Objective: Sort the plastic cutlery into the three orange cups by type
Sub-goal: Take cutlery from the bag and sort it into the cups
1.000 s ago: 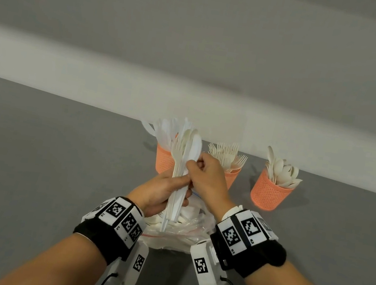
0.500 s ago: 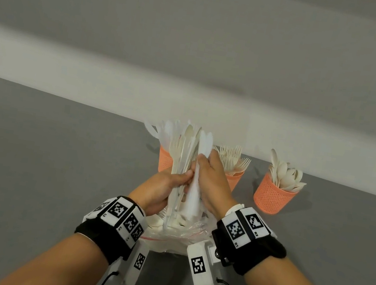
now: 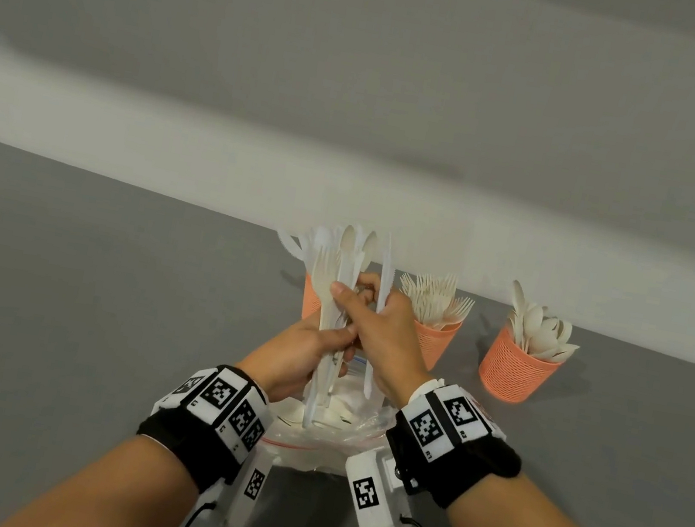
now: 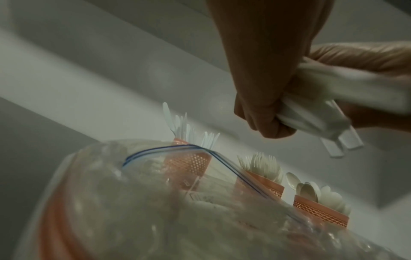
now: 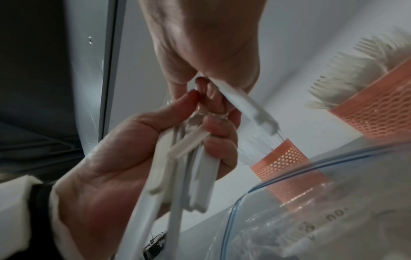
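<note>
Gripping an upright bundle of mixed cutlery (image 3: pixel 336 307) above the open bag (image 3: pixel 348 429), the left hand (image 3: pixel 298 351) has its fingers clenched round the handles, while the right hand (image 3: pixel 388 339) pinches one knife (image 3: pixel 379 314) beside it, near three orange cups (image 3: pixel 512 369).

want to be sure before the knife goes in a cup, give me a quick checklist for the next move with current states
1. Knife apart from the bundle: ok, the right hand holds it clear of the rest.
2. Right grip secure: cannot tell, the fingers hide the contact.
3. Left hand steady on the mixed bundle: ok, fingers are curled round the handles.
4. Target cup right: ok, the knife cup is the leftmost one, behind the hands.
5. Other cups unmixed: ok, the fork cup and spoon cup each show one type.
6. Room in the knife cup: cannot tell, the hands and bag block it.
</note>
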`<action>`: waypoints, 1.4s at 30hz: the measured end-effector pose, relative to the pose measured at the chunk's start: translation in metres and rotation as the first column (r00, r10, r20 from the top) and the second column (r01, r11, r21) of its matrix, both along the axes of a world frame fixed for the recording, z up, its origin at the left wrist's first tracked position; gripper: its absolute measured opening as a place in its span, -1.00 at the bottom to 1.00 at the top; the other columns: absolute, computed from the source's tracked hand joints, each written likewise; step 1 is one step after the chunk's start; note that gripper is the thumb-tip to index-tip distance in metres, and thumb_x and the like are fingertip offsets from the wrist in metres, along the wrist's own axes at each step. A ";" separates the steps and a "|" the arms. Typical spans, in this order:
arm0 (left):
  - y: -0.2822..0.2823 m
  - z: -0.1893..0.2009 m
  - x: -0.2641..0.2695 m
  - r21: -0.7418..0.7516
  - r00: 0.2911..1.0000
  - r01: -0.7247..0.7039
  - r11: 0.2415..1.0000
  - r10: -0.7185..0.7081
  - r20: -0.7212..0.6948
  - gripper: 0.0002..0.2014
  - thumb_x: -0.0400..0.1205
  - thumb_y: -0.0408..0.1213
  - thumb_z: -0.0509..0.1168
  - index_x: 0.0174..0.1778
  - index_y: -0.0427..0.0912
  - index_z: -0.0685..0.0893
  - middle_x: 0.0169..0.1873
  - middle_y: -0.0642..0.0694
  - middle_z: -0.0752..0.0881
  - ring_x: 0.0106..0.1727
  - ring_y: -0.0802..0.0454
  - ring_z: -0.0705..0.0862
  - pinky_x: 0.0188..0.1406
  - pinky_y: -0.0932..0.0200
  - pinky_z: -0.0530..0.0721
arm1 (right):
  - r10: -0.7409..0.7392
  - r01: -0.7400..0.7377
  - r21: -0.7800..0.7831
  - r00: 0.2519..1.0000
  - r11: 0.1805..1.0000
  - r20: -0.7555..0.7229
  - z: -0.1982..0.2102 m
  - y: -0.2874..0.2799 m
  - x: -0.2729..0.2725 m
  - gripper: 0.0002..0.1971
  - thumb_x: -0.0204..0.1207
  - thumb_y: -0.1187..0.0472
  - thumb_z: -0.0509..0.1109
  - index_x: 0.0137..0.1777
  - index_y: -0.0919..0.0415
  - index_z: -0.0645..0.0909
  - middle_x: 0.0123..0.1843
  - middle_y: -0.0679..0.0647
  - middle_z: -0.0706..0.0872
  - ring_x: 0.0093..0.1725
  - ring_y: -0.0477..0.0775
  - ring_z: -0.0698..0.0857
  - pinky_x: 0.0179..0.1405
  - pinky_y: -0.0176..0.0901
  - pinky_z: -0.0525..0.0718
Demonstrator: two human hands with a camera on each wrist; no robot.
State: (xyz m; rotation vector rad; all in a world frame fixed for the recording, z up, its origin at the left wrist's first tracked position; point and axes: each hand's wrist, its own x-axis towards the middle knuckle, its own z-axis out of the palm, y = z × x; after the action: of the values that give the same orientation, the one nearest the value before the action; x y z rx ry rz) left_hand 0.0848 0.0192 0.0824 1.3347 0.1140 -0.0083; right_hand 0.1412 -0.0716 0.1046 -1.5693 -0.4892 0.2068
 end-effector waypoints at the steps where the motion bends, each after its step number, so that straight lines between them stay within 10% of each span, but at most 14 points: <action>1: 0.000 0.000 0.000 0.003 1.000 0.009 1.000 -0.009 0.003 -0.84 0.70 -0.39 0.12 0.05 -0.14 0.59 -0.41 -0.08 0.51 -0.40 0.11 0.47 -0.33 0.22 0.48 | 0.007 -0.008 -0.006 1.000 1.000 -0.018 0.001 0.001 0.000 -0.85 0.50 0.18 0.44 -0.06 0.26 0.63 -0.33 0.35 0.55 -0.50 0.16 0.61 -0.68 -0.20 0.56; 12: 0.005 -0.001 0.002 -0.124 0.999 -0.044 0.991 0.043 -0.011 -0.55 0.67 0.06 0.02 -0.08 -0.24 0.65 -0.39 -0.07 0.65 -0.41 0.14 0.63 -0.35 0.27 0.61 | 0.192 -0.170 0.122 0.961 0.978 -0.199 0.002 -0.001 0.000 -0.74 0.73 0.13 0.06 -0.06 0.28 0.47 -0.68 -0.07 0.54 -0.70 -0.16 0.50 -0.72 -0.34 0.46; 20: 0.014 0.008 0.006 -0.268 0.973 -0.226 0.937 0.227 -0.026 -0.79 0.71 -0.28 0.13 -0.08 -0.25 0.65 -0.51 0.00 0.75 -0.52 0.15 0.71 -0.52 0.30 0.65 | 0.119 -0.085 0.178 0.975 0.980 -0.190 0.008 -0.002 0.019 -0.69 0.71 0.07 0.09 -0.06 0.30 0.50 -0.37 0.12 0.66 -0.39 0.07 0.70 -0.26 -0.05 0.77; 27: 0.036 0.002 0.010 -0.247 0.964 -0.263 0.933 0.261 -0.044 -0.97 0.64 -0.34 0.24 -0.11 -0.17 0.57 -0.58 0.07 0.46 -0.67 0.21 0.36 -0.72 0.38 0.37 | -0.078 0.097 0.261 0.994 0.960 -0.083 0.035 0.004 0.069 -0.88 0.66 0.07 0.22 -0.09 0.06 0.47 -0.50 -0.04 0.32 -0.63 -0.15 0.28 -0.68 -0.31 0.29; 35: 0.053 0.002 0.014 -0.188 0.965 -0.263 0.946 0.253 -0.076 -0.78 0.68 -0.26 0.15 -0.24 -0.22 0.59 -0.54 -0.11 0.49 -0.67 0.11 0.40 -0.67 0.28 0.45 | -0.251 0.261 0.346 0.965 0.901 -0.074 0.044 0.062 0.109 -0.61 0.59 0.01 0.32 -0.42 0.14 0.38 -0.55 0.00 0.37 -0.68 -0.16 0.34 -0.65 -0.28 0.39; 42: 0.079 -0.005 0.015 -0.269 0.981 -0.184 0.945 0.160 -0.110 -0.72 0.66 -0.09 0.17 -0.07 -0.01 0.81 -0.29 -0.10 0.65 -0.57 0.12 0.51 -0.54 0.28 0.57 | -0.229 0.226 0.053 0.973 0.973 0.040 -0.013 0.098 0.136 -0.63 0.62 0.03 0.26 -0.40 0.15 0.44 -0.48 0.02 0.51 -0.49 -0.11 0.53 -0.34 -0.27 0.55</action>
State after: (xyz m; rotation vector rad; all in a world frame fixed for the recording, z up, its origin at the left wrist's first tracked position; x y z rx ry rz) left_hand 0.0994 0.0983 0.0779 1.0396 0.2935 0.0636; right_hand 0.2772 0.0268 0.0913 -1.5713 -0.3433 -0.0162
